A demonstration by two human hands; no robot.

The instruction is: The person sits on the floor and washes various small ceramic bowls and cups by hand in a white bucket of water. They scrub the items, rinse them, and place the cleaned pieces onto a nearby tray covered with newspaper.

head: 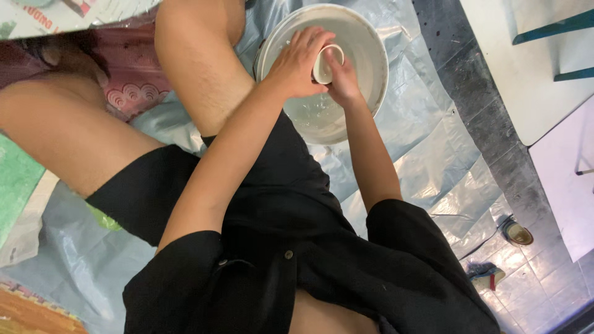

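A small white cup (323, 67) is held on its side over a large white basin (374, 44) that has water in its bottom. My left hand (296, 63) wraps over the cup from the left, fingers curled across its top. Against the cup's right side, my right hand (343, 81) grips it from below, with the fingers partly hidden behind it. Both hands are inside the basin's rim, above the water. My bare knee (195, 62) rises just left of the basin.
The basin stands on a silvery-blue plastic sheet (427, 154) spread over the floor. A dark floor strip (489, 117) and white panels (532, 74) lie to the right. Two sandals (516, 234) sit at lower right. A patterned mat (133, 96) lies at left.
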